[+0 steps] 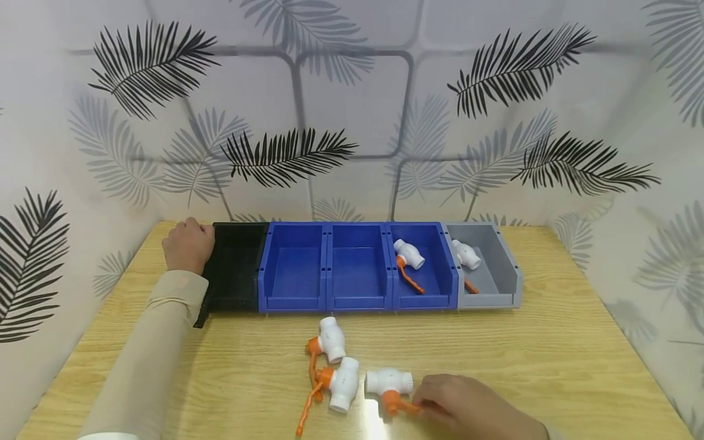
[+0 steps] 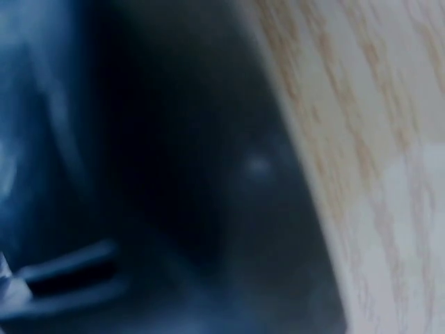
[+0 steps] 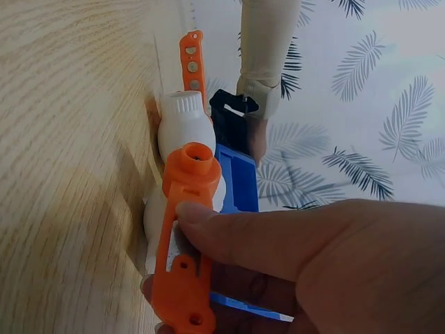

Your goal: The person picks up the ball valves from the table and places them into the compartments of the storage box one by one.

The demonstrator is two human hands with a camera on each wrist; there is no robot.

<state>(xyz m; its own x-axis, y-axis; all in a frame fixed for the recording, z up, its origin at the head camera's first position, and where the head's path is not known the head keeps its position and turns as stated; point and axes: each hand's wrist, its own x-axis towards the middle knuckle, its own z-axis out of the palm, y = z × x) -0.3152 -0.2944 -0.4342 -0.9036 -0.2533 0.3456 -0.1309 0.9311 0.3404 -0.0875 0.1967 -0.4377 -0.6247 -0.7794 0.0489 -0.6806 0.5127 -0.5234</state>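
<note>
- Fingers of the right hand [image 1: 473, 406] pinch an orange handle [image 3: 174, 296], the thumb [image 3: 222, 233] lying along its face and other fingertips behind it.
- The held valve [image 1: 389, 381] lies just left of these fingers, its handle running from its hub rightward into the pinch. Its white body has its long axis roughly left to right. Whether it is lifted off the table [image 1: 550, 354], I cannot tell.
- Farther left of the right fingers, the near loose valve [image 1: 344, 385] lies beside the held one, with the far loose valve [image 1: 332, 340] just beyond; both bodies point more away from the person than sideways.
- Ahead of the right fingers stands a blue bin [image 1: 425, 303] with a valve inside; ahead and slightly right, a grey bin [image 1: 489, 300] with another.
- The right hand is the nearer to all three table valves. The left hand [image 1: 189, 244] is well apart, far ahead and left, at the outer side of the black bin [image 1: 236, 304]. Its knuckles look bent, but I cannot tell whether its fingers grip the wall.
</note>
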